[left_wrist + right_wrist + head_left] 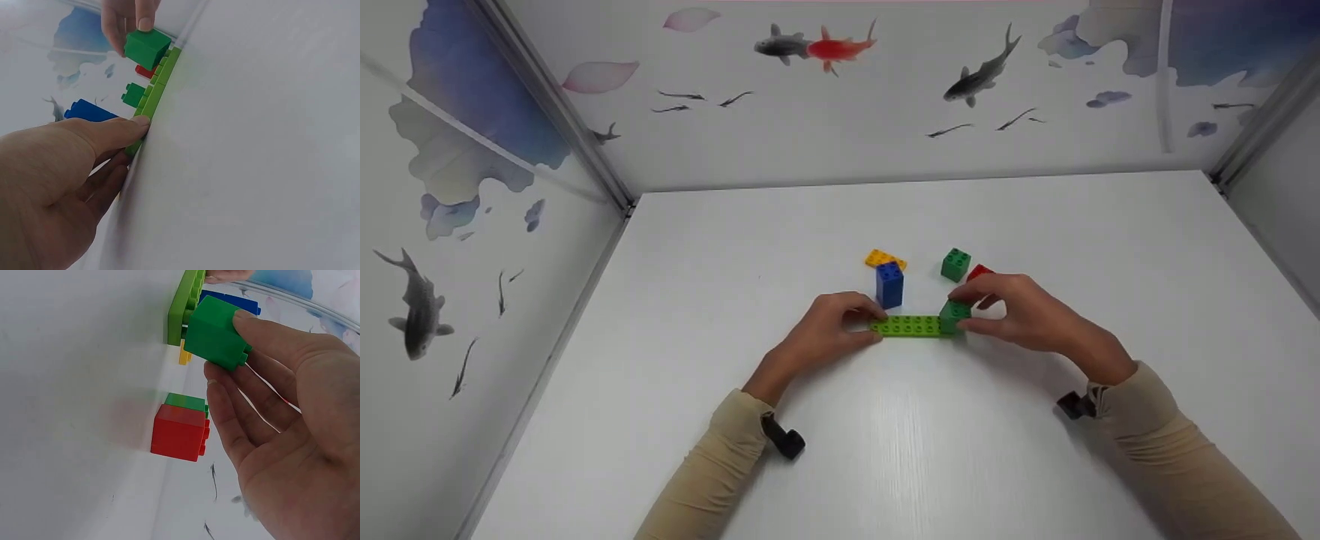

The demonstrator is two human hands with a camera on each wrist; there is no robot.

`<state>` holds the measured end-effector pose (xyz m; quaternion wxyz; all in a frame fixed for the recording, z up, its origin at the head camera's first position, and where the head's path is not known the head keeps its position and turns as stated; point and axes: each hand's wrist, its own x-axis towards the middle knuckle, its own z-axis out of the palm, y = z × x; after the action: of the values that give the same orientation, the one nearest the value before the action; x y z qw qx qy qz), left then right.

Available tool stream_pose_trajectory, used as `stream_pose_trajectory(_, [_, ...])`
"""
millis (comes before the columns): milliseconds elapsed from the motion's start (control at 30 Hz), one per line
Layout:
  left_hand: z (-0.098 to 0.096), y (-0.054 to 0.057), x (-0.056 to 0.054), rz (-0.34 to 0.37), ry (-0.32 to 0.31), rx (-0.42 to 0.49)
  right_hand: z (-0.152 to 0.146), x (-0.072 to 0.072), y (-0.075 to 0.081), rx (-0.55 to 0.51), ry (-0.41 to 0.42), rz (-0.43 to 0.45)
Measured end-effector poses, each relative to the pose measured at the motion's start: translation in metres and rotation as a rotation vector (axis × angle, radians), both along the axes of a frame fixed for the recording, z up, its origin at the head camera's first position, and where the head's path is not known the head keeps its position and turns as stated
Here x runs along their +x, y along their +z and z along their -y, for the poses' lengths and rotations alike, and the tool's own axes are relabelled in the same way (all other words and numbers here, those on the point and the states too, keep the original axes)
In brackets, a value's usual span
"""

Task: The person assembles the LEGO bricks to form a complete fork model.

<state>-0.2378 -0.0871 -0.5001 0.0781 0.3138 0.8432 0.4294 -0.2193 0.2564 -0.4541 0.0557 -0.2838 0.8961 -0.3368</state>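
My left hand (826,328) pinches the left end of a long light-green building plate (911,326) lying flat on the table, studs up. Between thumb and fingers, my right hand (1027,315) holds a dark green building brick (216,333) at the plate's right end. The right wrist view has this brick slightly tilted over the end studs, not seated flat. Just behind the plate's left part, a tall blue brick (889,286) stands upright. A red brick (179,433) sits behind my right fingers, partly hidden in the head view.
Farther back lie a yellow plate (885,259) behind the blue brick and another green brick (955,265) beside the red one. The white table (885,465) is bounded by a back wall (877,142) and side walls printed with fish.
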Motion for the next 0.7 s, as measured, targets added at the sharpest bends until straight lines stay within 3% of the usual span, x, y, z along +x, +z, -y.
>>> stream_pose_trajectory(700, [-0.0003,0.0002,0.0003,-0.002,-0.001,-0.006,0.0077,0.0050,-0.0025,-0.008,-0.016,-0.053])
